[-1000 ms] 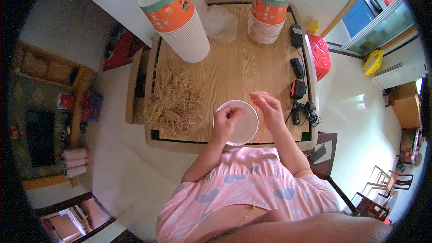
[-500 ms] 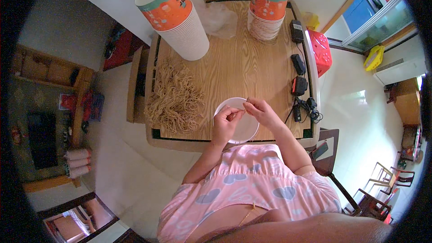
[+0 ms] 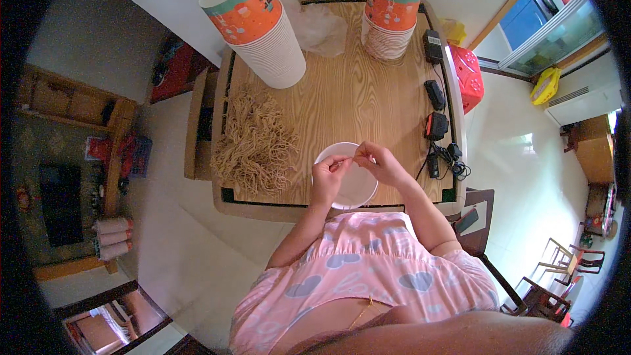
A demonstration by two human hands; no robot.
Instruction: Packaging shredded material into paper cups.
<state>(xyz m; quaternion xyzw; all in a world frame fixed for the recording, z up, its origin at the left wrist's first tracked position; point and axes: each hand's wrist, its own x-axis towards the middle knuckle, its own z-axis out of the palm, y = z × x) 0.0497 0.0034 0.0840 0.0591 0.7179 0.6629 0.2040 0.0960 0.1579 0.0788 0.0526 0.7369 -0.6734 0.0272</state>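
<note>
A round white paper tub (image 3: 359, 192) stands at the table's near edge, its open top facing up. Over its rim, my left hand (image 3: 326, 179) has thumb and fingers pinched together. Close beside it, the fingertips of my right hand (image 3: 380, 163) are pinched too, almost meeting the left ones above the tub. Whatever lies between the fingertips is too small to make out. To the left of my hands spreads a loose, tangled heap of tan twine (image 3: 255, 144).
Behind the twine leans a tall stack of tubs (image 3: 269, 46), orange and green at its top. A shorter stack (image 3: 392, 16) stands at the far right, with clear plastic (image 3: 320, 29) between. Black adapters and cables (image 3: 436, 126) line the right edge, beside a red stool (image 3: 466, 77).
My right hand has shifted slightly left, bringing its fingertips nearer to my left ones. The tub and the twine heap stay in place.
</note>
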